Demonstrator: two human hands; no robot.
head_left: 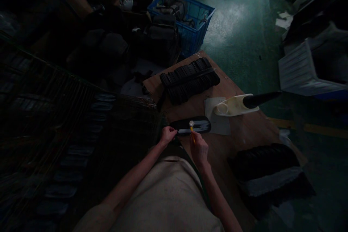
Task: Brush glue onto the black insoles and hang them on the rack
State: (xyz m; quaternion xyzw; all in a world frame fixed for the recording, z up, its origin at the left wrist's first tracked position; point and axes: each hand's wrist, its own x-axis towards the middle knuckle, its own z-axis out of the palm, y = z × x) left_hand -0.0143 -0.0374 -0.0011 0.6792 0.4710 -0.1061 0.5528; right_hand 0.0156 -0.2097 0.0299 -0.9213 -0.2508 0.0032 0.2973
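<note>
A flat black shoe-sole-shaped piece lies near the table's front edge, streaked with white paste along its length. My left hand pinches the left end of this piece. In my right hand is a brush with a yellow handle, its pale bristles resting on the white streaks. Just beyond the piece lies a light sheet, with a cream-coloured plastic container on it. A dark tapered handle or stick points out of the container to the right.
On the wooden table, a strapped bundle of black pieces lies at the back, another stack at the right. Racks with coated pieces stand at the left. Beyond are a blue crate and a white bin.
</note>
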